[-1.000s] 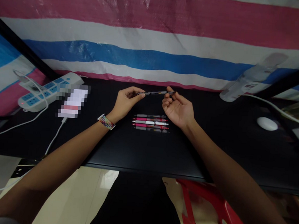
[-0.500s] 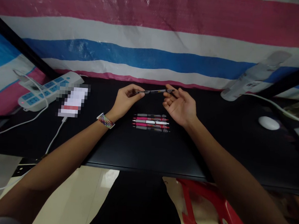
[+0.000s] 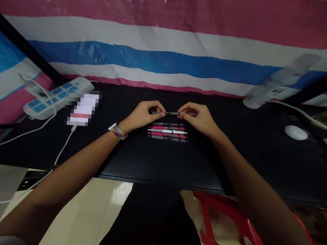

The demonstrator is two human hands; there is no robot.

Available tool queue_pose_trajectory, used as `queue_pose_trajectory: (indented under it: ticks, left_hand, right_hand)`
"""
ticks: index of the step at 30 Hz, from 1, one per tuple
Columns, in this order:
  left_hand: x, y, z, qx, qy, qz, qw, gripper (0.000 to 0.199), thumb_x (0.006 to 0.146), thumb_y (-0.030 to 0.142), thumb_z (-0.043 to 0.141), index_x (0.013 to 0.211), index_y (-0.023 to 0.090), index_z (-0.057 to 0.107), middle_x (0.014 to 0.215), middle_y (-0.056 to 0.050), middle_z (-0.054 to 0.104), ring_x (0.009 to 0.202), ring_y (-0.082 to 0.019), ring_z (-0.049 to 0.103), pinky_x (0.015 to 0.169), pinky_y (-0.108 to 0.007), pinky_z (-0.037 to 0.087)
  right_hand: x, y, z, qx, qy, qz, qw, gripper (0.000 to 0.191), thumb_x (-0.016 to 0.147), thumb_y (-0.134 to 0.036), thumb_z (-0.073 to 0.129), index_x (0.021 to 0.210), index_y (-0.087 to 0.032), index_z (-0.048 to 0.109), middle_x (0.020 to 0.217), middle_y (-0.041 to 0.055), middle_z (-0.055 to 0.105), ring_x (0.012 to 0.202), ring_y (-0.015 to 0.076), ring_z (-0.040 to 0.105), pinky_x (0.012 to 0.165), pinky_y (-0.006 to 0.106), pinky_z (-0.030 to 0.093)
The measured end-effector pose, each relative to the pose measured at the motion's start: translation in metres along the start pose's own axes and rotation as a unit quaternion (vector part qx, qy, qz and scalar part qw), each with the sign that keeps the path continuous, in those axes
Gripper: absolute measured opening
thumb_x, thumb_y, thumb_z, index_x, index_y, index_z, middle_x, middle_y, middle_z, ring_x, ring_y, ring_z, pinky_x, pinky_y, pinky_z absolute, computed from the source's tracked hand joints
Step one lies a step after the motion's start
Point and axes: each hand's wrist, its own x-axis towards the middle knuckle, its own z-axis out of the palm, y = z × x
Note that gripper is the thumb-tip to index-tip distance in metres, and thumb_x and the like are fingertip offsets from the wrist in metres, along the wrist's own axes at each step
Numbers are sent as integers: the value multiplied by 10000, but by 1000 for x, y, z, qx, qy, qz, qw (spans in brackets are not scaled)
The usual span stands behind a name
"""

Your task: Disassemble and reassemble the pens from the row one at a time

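A dark pen [image 3: 171, 113] lies level between my two hands, gripped at both ends just behind a row of pens. My left hand [image 3: 147, 114], with a colourful woven band at the wrist, pinches one end. My right hand [image 3: 199, 118] is closed on the other end with thumb and fingers. In front of them several pens lie parallel on the black table: a grey-gripped pen [image 3: 167, 124] at the back, two pink-and-red ones, a white pen [image 3: 168, 131] in the middle, and another grey-gripped pen [image 3: 168, 139] nearest me.
To the left are a white power strip [image 3: 60, 96] with blue sockets and a phone [image 3: 83, 109] on a white cable. At the right stand a clear bottle [image 3: 278, 84] and a white mouse [image 3: 295, 133]. A red stool [image 3: 227, 209] is below the table edge.
Both hands have come down toward the row with the pen, which is now level. The fingers of my right hand, partly spread before, have closed on its end.
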Motion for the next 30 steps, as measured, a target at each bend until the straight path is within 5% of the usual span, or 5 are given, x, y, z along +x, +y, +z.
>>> queue_pose_trajectory:
  ticks: [8, 14, 30]
  left_hand:
    - [-2, 5, -3, 97, -70, 27, 992, 84, 908, 270, 809, 965, 210, 796, 930, -30, 786, 919, -206, 717, 874, -346, 520]
    - [-2, 4, -2, 120, -74, 46, 989, 55, 950, 272, 775, 939, 220, 789, 894, -24, 789, 952, -226, 714, 975, -398, 524]
    - [-1, -4, -2, 135, -46, 40, 989, 199, 1039, 286, 628, 962, 217, 798, 925, -32, 816, 925, -219, 707, 930, -390, 520]
  right_hand:
    - [-4, 2, -6, -178, -63, -103, 977, 98, 893, -264, 769, 928, -249, 859, 949, 51, 853, 910, 266, 783, 868, 418, 588]
    - [-3, 2, -4, -200, -79, -114, 970, 115, 915, -233, 745, 910, -252, 859, 950, 53, 833, 900, 257, 763, 847, 408, 570]
    - [-6, 2, -2, -247, -94, -143, 954, 152, 985, -236, 701, 958, -220, 850, 989, 87, 782, 940, 266, 739, 872, 418, 569]
